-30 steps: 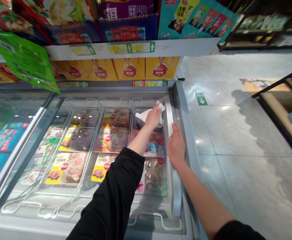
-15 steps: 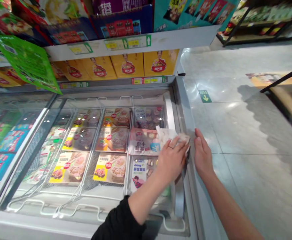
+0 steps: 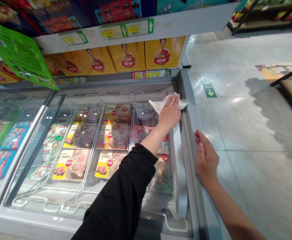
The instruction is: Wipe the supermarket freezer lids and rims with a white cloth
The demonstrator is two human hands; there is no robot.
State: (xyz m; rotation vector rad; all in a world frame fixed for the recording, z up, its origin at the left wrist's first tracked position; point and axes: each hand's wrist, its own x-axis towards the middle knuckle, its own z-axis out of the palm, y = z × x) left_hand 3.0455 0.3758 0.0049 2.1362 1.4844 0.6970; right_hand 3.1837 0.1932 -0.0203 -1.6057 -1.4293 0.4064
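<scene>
My left hand (image 3: 170, 111), in a black sleeve, presses a crumpled white cloth (image 3: 158, 104) against the far right corner of the glass lid (image 3: 85, 100) of a chest freezer. The cloth sticks out from under my fingers on both sides. My right hand (image 3: 206, 159) rests with its fingers stretched along the freezer's grey right rim (image 3: 189, 110), nearer to me, and holds nothing. Under the glass, packs of frozen food (image 3: 114, 135) lie in wire baskets.
A shelf with yellow boxes (image 3: 133, 56) and price tags runs behind the freezer. A green bag (image 3: 20, 55) hangs at the upper left. A tiled aisle (image 3: 248, 133) with a green arrow sticker lies to the right, with a dark rack at its far edge.
My left hand has slid the cloth along the lid's right side from the middle to the far corner. My right hand has stayed on the rim.
</scene>
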